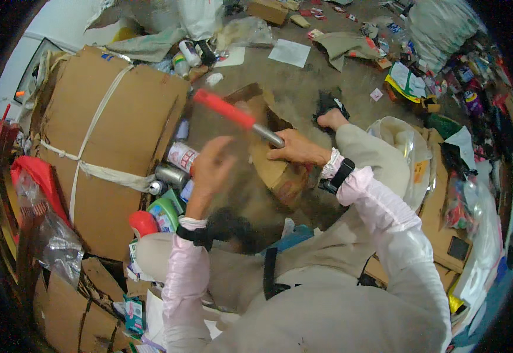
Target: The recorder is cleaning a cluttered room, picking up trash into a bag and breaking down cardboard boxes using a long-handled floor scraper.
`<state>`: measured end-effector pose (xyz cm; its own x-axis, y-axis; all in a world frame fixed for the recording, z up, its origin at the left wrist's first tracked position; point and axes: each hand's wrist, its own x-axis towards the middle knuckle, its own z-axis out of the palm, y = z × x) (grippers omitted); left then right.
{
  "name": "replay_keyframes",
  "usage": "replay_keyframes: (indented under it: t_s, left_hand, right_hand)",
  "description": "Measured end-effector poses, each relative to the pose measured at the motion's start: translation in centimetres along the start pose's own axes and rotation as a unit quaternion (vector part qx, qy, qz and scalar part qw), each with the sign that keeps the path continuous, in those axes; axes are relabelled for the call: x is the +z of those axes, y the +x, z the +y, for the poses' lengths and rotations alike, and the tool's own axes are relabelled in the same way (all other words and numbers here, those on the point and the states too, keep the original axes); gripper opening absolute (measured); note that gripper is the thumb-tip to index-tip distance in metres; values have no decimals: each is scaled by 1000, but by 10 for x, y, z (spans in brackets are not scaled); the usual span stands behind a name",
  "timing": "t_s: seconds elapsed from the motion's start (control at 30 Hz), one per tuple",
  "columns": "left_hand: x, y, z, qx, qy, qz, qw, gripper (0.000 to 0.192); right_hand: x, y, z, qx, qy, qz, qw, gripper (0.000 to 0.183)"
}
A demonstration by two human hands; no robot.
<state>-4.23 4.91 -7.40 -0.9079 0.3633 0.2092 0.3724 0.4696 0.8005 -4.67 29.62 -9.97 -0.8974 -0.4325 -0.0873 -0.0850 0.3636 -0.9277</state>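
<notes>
My right hand is closed around the metal end of a rod-like tool with a red handle; the red part points up and left, and what kind of tool it is I cannot tell. Under that hand a torn cardboard box lies on the floor between my legs. My left hand, blurred, is raised left of the box, its fingers apart and nothing seen in them. Close by its left side lie a white spray can with red print and a metal can.
A bundle of flattened cardboard, tied with white strips, stands at the left. Below its right edge lies a green plastic bottle. Mixed refuse is heaped along the right. A white sheet lies on the floor ahead.
</notes>
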Motion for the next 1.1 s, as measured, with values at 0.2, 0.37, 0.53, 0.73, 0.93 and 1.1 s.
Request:
replay_keyframes:
  t_s: [0.2, 0.37, 0.53, 0.73, 0.93, 1.1]
  left_hand:
    - [34, -9, 6, 81, 157, -143, 974, 59]
    - [34, -16, -4, 85, 185, -135, 970, 44]
    - [32, -17, -9, 38, 189, -175, 965, 37]
    - [45, -22, -10, 64, 176, -141, 972, 32]
    - [46, -22, -1, 68, 209, -191, 957, 23]
    - [42, -20, 6, 100, 191, -139, 967, 16]
  right_hand:
    - [24, -4, -12, 2, -73, -56, 996, 33]
    - [28, -7, 1, 138, 43, 80, 986, 33]
    - [18, -15, -5, 90, 233, 364, 897, 27]
    - [11, -11, -1, -11, 316, 427, 847, 23]
    - [28, -6, -12, 74, 245, 356, 899, 18]
    - [38, -6, 3, 79, 273, 323, 903, 17]
